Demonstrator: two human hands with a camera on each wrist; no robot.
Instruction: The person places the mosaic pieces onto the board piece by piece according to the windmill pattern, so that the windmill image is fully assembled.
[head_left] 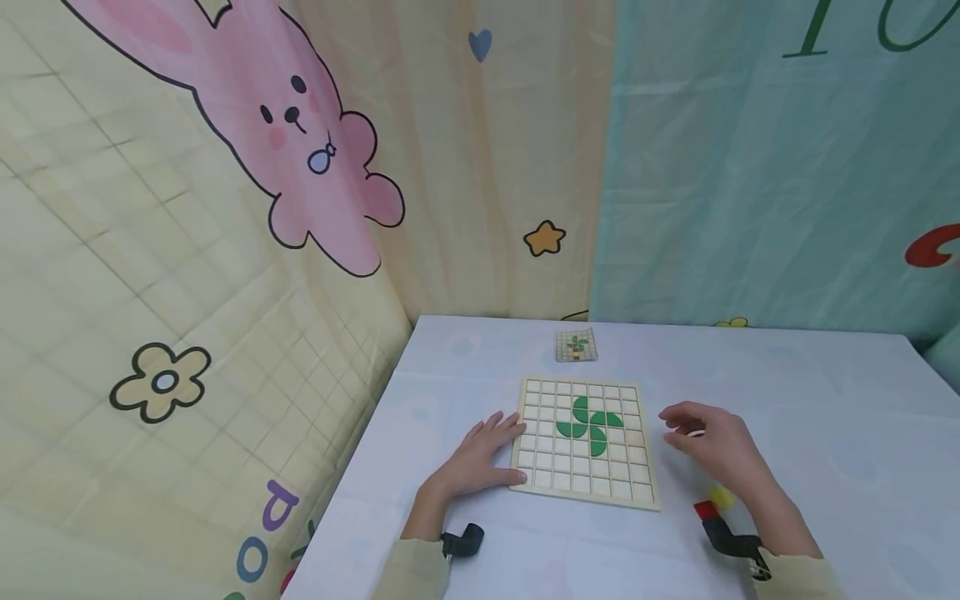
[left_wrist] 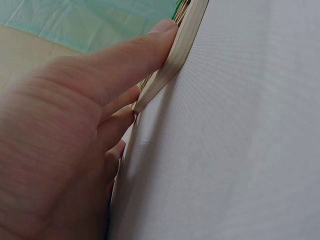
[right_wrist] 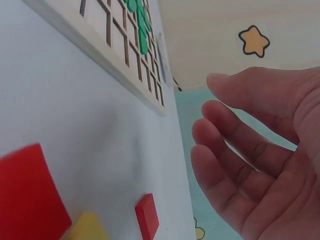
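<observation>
A square wooden grid board (head_left: 585,497) lies on the table, with several green rounded pieces (head_left: 597,443) set in a pinwheel near its middle. My left hand (head_left: 480,457) rests at the board's left side, its thumb on the near-left corner and its fingertips at the left edge. To the right of the board, my right hand (head_left: 716,442) hovers with loosely bent fingers; in the right wrist view nothing is between them. Below that hand are a yellow piece (head_left: 722,497) and a red piece (head_left: 706,509). The right wrist view shows another red piece (right_wrist: 147,216) on the table.
A small pattern card (head_left: 576,344) with a matching green pinwheel and a few yellow and red marks lies behind the board. Both wrists wear black cameras. Printed curtains hang behind and left of the white-covered table (head_left: 840,417).
</observation>
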